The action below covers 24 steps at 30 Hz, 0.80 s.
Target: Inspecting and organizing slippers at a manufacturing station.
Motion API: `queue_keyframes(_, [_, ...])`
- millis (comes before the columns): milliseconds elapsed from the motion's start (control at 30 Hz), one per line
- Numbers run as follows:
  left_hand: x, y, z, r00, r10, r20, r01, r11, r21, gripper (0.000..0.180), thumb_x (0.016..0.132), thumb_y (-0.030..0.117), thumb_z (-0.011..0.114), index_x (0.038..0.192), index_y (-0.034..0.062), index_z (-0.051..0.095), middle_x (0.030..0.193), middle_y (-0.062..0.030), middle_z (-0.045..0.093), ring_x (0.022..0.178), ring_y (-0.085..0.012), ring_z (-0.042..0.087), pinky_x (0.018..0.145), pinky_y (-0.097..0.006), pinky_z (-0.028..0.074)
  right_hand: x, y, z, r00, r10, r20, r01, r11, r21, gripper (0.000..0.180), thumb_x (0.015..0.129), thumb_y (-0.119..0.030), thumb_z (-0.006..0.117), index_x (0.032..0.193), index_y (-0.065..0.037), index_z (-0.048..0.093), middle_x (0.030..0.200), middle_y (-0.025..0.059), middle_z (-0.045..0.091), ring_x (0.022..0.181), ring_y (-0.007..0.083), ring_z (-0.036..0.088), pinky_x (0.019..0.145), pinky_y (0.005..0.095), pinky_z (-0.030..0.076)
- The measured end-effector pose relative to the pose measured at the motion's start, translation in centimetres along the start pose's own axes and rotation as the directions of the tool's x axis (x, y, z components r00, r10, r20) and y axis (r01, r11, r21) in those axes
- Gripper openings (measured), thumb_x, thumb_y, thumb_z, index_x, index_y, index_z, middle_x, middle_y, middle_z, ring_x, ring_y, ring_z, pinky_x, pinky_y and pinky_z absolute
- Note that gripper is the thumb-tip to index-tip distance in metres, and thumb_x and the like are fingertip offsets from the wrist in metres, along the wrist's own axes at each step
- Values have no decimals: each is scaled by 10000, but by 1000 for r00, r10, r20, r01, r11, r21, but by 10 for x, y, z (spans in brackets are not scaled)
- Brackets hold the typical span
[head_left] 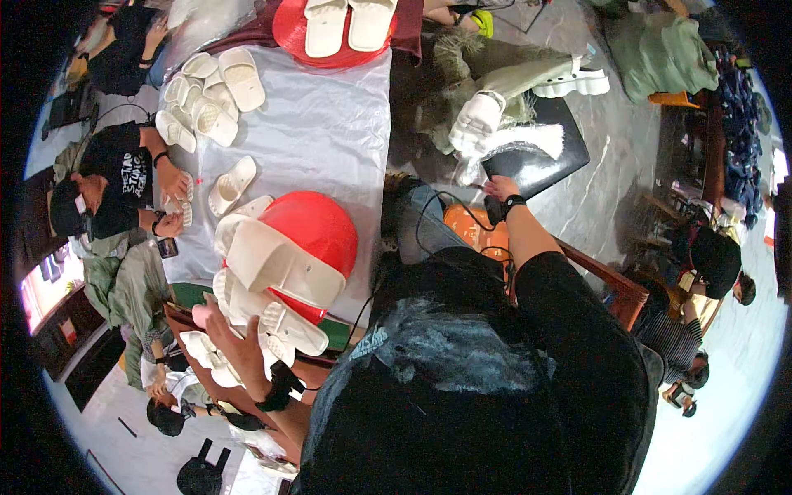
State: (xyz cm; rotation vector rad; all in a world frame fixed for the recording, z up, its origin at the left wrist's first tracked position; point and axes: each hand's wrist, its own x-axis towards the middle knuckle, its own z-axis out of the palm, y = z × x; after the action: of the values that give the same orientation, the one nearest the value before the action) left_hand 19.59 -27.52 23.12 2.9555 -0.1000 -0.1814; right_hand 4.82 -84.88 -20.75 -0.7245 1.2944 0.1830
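My left hand [238, 345] is at the lower left with its fingers stretched and apart. It lies against a pile of cream slippers, next to a large cream slide [285, 264] that rests on a red round stool seat [330, 231]. Further cream slippers [210, 356] lie below and left of that hand. My right hand [502, 188] reaches out to the right, close to the lower left edge of a black flat board [569, 165]. Its fingers are too small to read. Clear plastic wrapping [528, 142] lies on the board, with white clogs [477, 120] above it.
A table under a pale plastic sheet [330, 124] carries more cream slippers [216, 115]. Across it a co-worker's hands [172, 183] touch a slipper. A second red stool seat [289, 29] bears a cream pair. An orange stool [474, 227] and a cable [425, 219] are beside my legs.
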Motion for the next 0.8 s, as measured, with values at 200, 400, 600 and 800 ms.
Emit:
queue_keyframes(200, [48,7,52,988,156,-10,-155,987,45,717,965,557,418,1487,72,346,1459,-230,372,1353,-423,318,1112,-513,255,59,28,-16,961,-134,-243,7,887,-462,349,813,-111,661,1156,-51,635,798,105,678,537,163,602,416,307,441])
queue_keyframes(400, [42,8,72,994,68,-89,-69,998,-10,867,939,709,193,1480,51,356,1484,-257,332,1384,-423,306,1105,-533,272,139,28,21,874,-404,-272,67,654,-753,493,744,-220,751,1172,-31,596,1102,179,675,1059,354,628,911,427,496])
queue_keyframes(600, [46,14,76,994,24,-105,-28,999,-33,920,917,743,181,1480,35,348,1488,-249,333,1389,-421,302,1111,-544,270,191,45,34,766,-596,-241,156,537,-829,587,712,-276,810,1221,-89,584,1135,174,666,1082,354,622,901,438,509])
queue_keyframes(800, [44,14,77,996,-9,-90,1,996,-85,900,927,724,182,1478,32,347,1491,-240,336,1387,-412,312,1116,-550,270,158,35,5,818,-476,-323,129,699,-703,427,739,-219,737,1107,-25,642,1044,210,680,986,387,636,829,451,504])
